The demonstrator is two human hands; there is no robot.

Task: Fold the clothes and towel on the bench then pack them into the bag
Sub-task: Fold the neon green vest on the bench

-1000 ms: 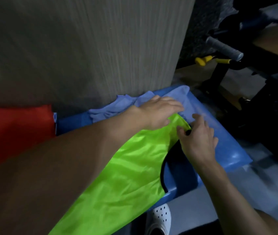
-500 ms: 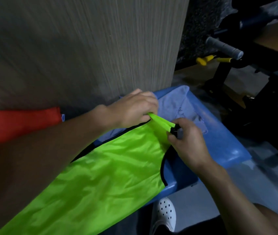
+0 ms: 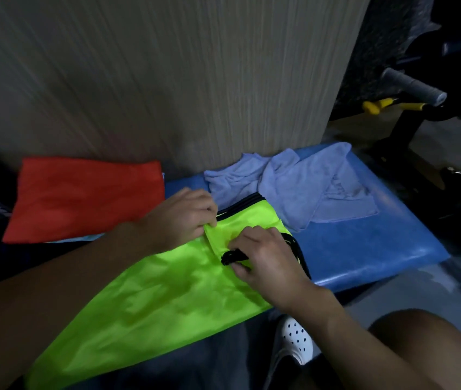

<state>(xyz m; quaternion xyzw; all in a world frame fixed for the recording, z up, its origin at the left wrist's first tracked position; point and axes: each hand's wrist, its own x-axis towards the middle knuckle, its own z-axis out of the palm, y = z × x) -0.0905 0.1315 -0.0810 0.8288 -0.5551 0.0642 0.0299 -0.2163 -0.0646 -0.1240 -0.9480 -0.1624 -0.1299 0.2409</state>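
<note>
A neon green garment (image 3: 150,299) with black trim lies spread over the blue bench (image 3: 364,249) and hangs off its front edge. My left hand (image 3: 178,218) pinches the garment's folded upper edge. Just to the right, my right hand (image 3: 265,257) grips the same end at its black trim. A crumpled light blue towel (image 3: 308,184) lies behind them against the wall. A folded red cloth (image 3: 82,198) rests flat on the left of the bench. A dark object at the far left edge is too cut off to identify.
A grey wall panel (image 3: 167,80) stands directly behind the bench. Black gym equipment with a grey padded handle (image 3: 412,85) and yellow parts stands at the right. A white perforated shoe (image 3: 296,339) shows on the floor below.
Both hands have drawn the green garment's top end toward me and to the left, folding it over. The view swung left, uncovering the towel and the red cloth.
</note>
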